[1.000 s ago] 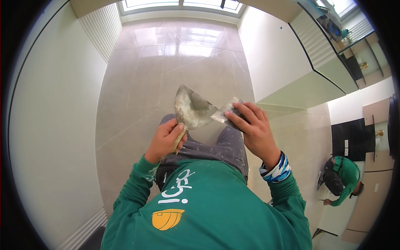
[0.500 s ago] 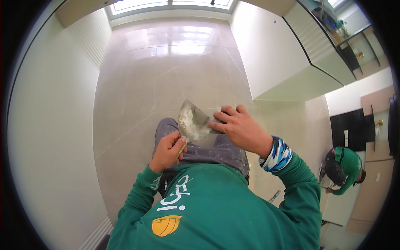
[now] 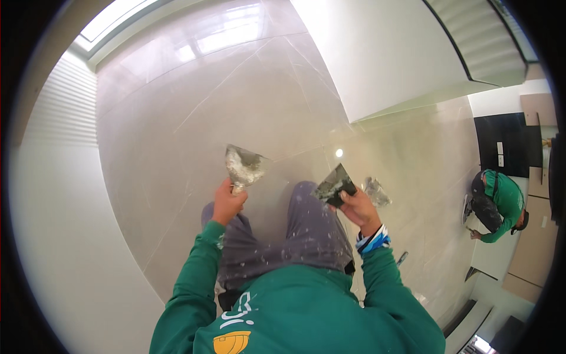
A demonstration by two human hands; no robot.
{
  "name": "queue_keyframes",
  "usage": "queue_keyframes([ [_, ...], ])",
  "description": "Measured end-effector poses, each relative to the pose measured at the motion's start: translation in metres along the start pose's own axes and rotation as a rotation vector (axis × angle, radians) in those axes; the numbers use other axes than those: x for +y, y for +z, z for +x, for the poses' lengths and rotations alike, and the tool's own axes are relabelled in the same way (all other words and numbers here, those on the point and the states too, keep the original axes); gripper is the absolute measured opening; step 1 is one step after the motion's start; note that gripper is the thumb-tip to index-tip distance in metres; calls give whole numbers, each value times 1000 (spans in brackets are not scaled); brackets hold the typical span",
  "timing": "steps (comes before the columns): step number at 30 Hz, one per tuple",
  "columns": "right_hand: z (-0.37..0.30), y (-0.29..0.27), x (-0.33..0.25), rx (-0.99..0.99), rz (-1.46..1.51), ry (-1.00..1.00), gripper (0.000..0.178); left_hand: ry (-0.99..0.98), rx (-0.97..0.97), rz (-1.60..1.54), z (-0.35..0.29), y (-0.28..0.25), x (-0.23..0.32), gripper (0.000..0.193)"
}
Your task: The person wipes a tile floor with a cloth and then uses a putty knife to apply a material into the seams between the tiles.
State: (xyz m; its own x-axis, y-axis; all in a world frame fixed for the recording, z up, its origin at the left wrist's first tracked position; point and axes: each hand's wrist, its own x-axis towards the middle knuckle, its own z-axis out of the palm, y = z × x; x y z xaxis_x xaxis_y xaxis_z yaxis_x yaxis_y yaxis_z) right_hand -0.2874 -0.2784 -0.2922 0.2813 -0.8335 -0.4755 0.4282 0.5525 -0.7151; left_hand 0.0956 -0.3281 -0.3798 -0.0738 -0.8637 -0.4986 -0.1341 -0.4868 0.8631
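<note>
My left hand [image 3: 227,203] is closed around the handle of a putty knife [image 3: 243,166]. Its wide, flared blade points away from me and is smeared with whitish putty. In my right hand [image 3: 358,209], the fingers and thumb pinch a dark, square flat spreader [image 3: 335,184], which also carries greyish-white smears. The two tools are apart, held in front of my knees. Beside my right hand, a crumpled clear plastic bag [image 3: 377,192] with pale residue lies on the floor.
A glossy beige tiled floor [image 3: 194,118] spreads ahead, with white panels [image 3: 53,218] at the left and a white cabinet [image 3: 383,53] at the upper right. A person in green [image 3: 500,200] crouches at the right. Near my right forearm lies a slim tool [image 3: 402,258].
The spreader has come away from the putty knife's blade, and my hands have moved apart. The view has shifted, so the plastic bag now shows beside my right hand.
</note>
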Motion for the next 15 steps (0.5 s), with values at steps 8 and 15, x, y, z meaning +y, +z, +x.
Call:
queue_keyframes([
  [8,5,-53,20,218,300,18,35,236,-194,447,190,117,-17,40],
  [15,65,-67,7,258,406,28,33,302,-228,672,296,154,16,35],
])
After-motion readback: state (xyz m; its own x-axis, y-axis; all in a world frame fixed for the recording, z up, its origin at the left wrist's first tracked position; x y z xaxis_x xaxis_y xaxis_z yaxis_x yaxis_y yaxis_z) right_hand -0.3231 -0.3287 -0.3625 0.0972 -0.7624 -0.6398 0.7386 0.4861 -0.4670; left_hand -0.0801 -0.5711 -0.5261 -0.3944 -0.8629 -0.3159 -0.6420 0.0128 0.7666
